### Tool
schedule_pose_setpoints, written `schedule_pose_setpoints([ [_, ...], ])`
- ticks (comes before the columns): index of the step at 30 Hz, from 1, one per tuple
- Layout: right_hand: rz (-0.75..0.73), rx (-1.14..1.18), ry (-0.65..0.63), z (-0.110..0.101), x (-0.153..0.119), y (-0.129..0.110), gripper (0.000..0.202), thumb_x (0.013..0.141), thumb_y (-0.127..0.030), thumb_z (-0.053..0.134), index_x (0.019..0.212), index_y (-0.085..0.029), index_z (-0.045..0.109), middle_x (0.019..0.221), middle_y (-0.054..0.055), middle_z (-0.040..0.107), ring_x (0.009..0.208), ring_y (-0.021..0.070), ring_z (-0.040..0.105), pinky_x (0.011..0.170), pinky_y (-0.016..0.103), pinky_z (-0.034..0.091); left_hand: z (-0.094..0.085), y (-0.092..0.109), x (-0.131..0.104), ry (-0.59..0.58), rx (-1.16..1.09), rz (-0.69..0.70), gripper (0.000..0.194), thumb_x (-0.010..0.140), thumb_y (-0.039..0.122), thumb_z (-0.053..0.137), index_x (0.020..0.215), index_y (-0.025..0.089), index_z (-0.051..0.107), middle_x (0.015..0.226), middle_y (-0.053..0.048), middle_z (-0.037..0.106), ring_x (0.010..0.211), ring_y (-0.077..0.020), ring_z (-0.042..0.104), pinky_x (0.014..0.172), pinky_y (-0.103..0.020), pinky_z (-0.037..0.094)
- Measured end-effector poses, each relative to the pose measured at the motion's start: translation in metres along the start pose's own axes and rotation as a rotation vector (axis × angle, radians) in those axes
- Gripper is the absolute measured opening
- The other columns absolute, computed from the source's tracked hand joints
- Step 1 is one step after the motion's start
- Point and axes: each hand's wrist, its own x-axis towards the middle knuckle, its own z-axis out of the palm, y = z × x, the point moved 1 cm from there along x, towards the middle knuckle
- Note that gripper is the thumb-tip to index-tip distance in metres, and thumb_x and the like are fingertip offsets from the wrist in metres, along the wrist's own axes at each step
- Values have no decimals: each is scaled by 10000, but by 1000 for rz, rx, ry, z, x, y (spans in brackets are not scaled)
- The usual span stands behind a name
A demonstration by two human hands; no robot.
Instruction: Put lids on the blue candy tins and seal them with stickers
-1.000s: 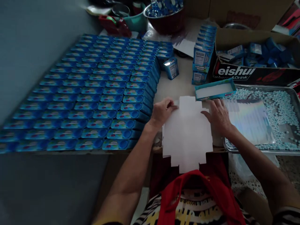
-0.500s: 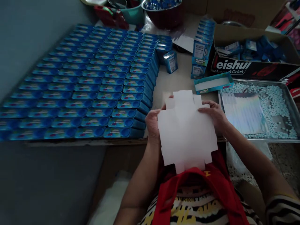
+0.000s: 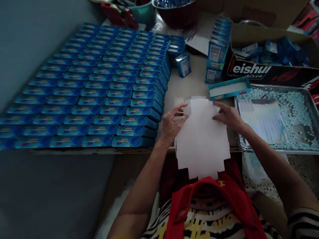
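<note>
A flat white die-cut cardboard box blank (image 3: 203,142) lies partly over the table edge, its near end close to my apron. With thumb and fingertips my left hand (image 3: 173,122) pinches the small flap at the blank's far left. On the other side my right hand (image 3: 230,117) grips the far right part, index finger and thumb at its edge. Just beyond the right hand stands an open blue tray box (image 3: 229,89) with a white inside, its front marked "CARAMELO MACIZO".
Rows of packed blue boxes (image 3: 99,89) fill the table's left. Small blue packets (image 3: 216,53) stand upright at the back. A black carton (image 3: 271,71) holds more packets. At right, a metal tray (image 3: 310,109) contains pale blue candies and a shiny sheet (image 3: 264,121). Behind is a dark red bowl (image 3: 176,15).
My left hand has shifted from the blank's left side up to its far left flap. The blank's side parts now look folded in, making it narrower. My right hand stays at the far right part.
</note>
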Motion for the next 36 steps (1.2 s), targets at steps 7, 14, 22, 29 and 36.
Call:
schedule_pose_setpoints([
  [7,-106,-72,8,-2,-11,-7,622,922,-311,762,1529,-324,628,1259,78,775,1049,302,735,946,461,567,4,-5,-8,83,323,214,197,973,236,690,1135,233,803,1301,-98,732,1228,-245,692,1099,-435,564],
  [14,-123,-69,227,-3,-24,-18,313,901,-158,705,1180,-291,750,1508,91,614,1429,373,541,1148,580,473,-6,1,-2,87,192,160,94,946,262,730,871,218,766,879,-25,773,875,-200,740,876,-339,587],
  [22,61,808,74,-41,-37,5,735,614,-431,962,1263,-275,656,1017,13,734,914,220,696,790,355,576,-29,45,17,-36,-426,-184,257,697,358,917,857,201,793,728,-16,746,642,-154,678,601,-255,535],
  [29,317,1159,-92,-12,-54,11,545,628,-404,936,1098,-274,693,1026,2,766,813,193,720,748,341,611,-7,34,-3,55,-551,-239,285,784,432,866,953,216,791,759,-10,732,656,-141,668,613,-247,518],
  [36,181,1045,70,-9,-70,-2,660,841,-507,815,1450,-376,596,1310,16,724,982,223,732,841,383,643,-8,42,-2,57,-443,-216,517,858,599,806,1186,203,752,870,-31,741,779,-156,682,676,-247,528],
])
